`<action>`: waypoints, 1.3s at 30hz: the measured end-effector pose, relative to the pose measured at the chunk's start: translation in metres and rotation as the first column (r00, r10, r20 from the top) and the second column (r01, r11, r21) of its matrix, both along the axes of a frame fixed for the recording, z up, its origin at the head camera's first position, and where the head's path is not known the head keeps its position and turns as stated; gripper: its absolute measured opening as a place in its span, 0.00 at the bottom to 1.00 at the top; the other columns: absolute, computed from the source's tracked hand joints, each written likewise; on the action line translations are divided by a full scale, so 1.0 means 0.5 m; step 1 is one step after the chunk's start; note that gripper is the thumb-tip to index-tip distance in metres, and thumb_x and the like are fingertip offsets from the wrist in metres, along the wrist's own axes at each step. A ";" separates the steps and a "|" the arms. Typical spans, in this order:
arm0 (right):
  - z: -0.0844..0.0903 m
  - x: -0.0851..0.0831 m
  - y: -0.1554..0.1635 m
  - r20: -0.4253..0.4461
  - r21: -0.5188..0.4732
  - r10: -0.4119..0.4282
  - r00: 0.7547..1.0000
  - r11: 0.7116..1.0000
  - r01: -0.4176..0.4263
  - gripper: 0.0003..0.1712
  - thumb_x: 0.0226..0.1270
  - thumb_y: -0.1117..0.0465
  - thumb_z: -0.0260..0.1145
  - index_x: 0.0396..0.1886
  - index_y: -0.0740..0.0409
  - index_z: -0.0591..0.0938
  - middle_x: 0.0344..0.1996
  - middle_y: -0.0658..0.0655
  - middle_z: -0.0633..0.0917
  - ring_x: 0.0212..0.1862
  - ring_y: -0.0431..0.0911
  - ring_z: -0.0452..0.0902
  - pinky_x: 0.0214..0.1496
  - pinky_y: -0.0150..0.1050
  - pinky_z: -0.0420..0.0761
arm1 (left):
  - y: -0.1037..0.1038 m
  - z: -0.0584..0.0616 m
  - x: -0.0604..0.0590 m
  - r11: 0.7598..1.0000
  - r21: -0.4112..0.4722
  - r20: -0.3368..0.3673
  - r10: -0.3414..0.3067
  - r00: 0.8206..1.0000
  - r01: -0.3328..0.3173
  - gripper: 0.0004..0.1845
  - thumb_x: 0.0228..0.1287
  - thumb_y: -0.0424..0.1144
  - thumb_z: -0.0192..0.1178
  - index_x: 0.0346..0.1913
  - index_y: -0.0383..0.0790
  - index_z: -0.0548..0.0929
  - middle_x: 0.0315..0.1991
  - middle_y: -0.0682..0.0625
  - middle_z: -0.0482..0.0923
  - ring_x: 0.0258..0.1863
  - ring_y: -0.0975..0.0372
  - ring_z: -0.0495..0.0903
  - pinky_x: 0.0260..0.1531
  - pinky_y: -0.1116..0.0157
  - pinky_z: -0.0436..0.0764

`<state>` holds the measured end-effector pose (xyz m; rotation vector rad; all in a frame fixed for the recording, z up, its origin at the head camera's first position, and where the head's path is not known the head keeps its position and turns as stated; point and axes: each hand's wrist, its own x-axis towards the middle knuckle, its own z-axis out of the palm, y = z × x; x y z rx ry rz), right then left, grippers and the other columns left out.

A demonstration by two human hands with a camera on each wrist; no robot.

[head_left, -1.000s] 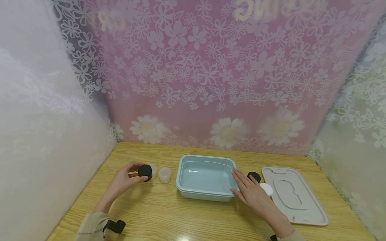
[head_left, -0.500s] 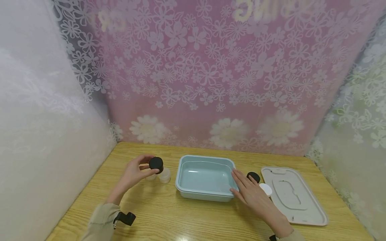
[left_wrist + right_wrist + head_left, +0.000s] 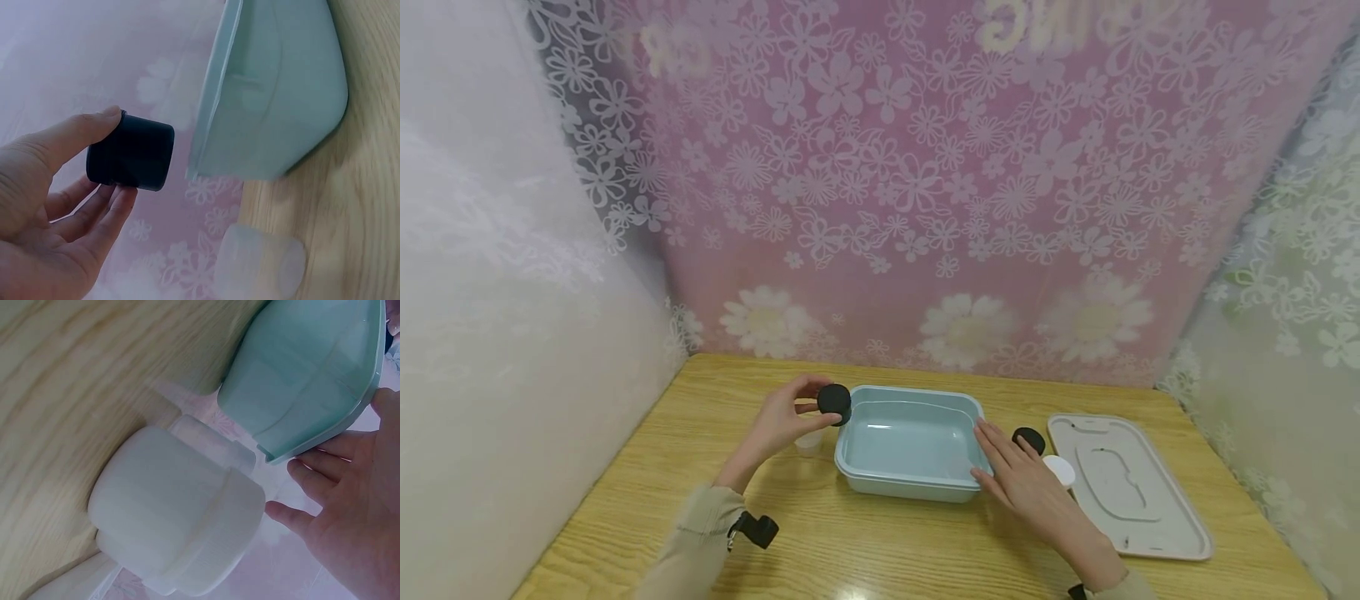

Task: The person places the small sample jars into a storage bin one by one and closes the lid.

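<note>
Pinching a small black round jar (image 3: 834, 401) in my left hand (image 3: 782, 423) at the pale blue plastic tub's (image 3: 907, 488) left rim; my right hand (image 3: 1028, 483), fingers straight, steadies its right side. A loose pinch could drop it outside.

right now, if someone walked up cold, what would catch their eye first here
Most likely the pale blue tub in the middle of the wooden table, with the left hand holding a small black jar by its near-left corner. Next, the right hand lying flat with straight fingers against the tub's right rim, and the pale lid lying flat at the far right. Behind it all hangs a pink flowered curtain.
</note>
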<state>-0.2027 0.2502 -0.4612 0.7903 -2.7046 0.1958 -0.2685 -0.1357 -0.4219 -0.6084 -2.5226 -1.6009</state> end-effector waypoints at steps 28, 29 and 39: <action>-0.001 -0.002 0.001 -0.028 0.033 -0.013 1.000 0.999 0.014 0.38 0.76 0.47 0.62 0.75 0.65 0.67 0.74 0.62 0.69 0.74 0.55 0.65 0.70 0.61 0.70 | 0.184 -0.044 -0.032 0.940 -0.158 0.063 -0.297 0.953 0.304 0.25 0.60 0.33 0.74 0.60 0.34 0.79 0.51 0.42 0.81 0.53 0.50 0.81 0.53 0.61 0.85; -0.001 -0.002 0.001 -0.033 0.034 -0.012 0.999 0.999 0.014 0.38 0.75 0.47 0.62 0.75 0.65 0.67 0.74 0.62 0.69 0.74 0.55 0.66 0.70 0.61 0.70 | 0.189 -0.044 -0.032 0.933 -0.176 0.071 -0.306 0.949 0.314 0.25 0.60 0.32 0.74 0.59 0.34 0.79 0.52 0.42 0.81 0.54 0.50 0.81 0.52 0.63 0.85; 0.000 -0.002 -0.001 -0.030 0.035 -0.011 0.999 0.999 0.012 0.38 0.75 0.48 0.62 0.76 0.65 0.67 0.74 0.62 0.69 0.74 0.55 0.66 0.70 0.61 0.70 | 0.223 -0.063 -0.027 0.878 -0.328 0.130 -0.322 0.938 0.348 0.25 0.55 0.33 0.77 0.56 0.38 0.81 0.51 0.45 0.83 0.51 0.54 0.84 0.45 0.72 0.84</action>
